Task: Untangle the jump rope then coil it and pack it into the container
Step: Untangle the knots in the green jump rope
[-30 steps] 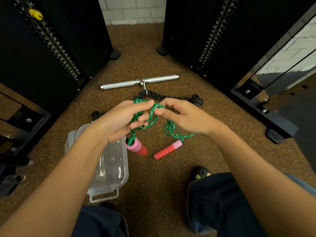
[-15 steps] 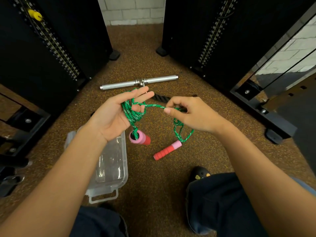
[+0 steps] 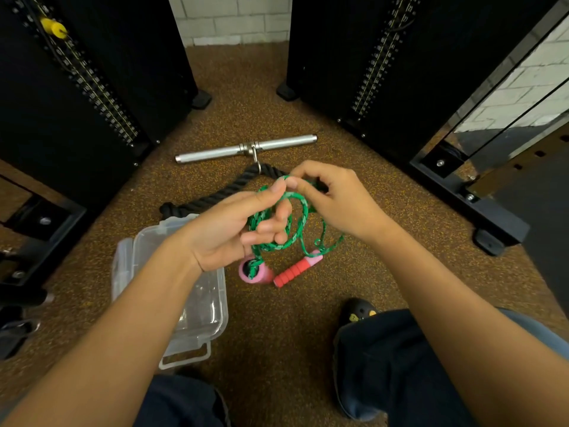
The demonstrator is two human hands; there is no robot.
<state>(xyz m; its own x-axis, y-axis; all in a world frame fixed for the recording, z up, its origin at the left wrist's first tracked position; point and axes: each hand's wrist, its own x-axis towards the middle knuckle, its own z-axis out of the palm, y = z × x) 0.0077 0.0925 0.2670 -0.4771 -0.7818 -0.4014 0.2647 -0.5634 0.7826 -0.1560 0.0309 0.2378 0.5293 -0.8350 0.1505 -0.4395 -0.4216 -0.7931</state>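
The green braided jump rope (image 3: 297, 223) is looped in coils around the fingers of my left hand (image 3: 234, 229), which holds them above the floor. My right hand (image 3: 332, 198) pinches a strand of the rope at the top of the coil, fingertips meeting my left fingertips. One pink-and-red handle (image 3: 254, 272) hangs just below my left hand. The other handle (image 3: 297, 268) lies on the floor, its rope end leading up to my right hand. The clear plastic container (image 3: 197, 306) sits open on the floor under my left forearm.
A steel bar handle (image 3: 246, 148) and a thick black rope attachment (image 3: 215, 198) lie on the brown speckled floor beyond my hands. Black weight-stack machines stand left and right. My shoe (image 3: 357, 312) and knees are at the bottom.
My right hand has brought the rope back to my left hand, laying another loop over its fingers. Both hands now meet at the top of the coil.
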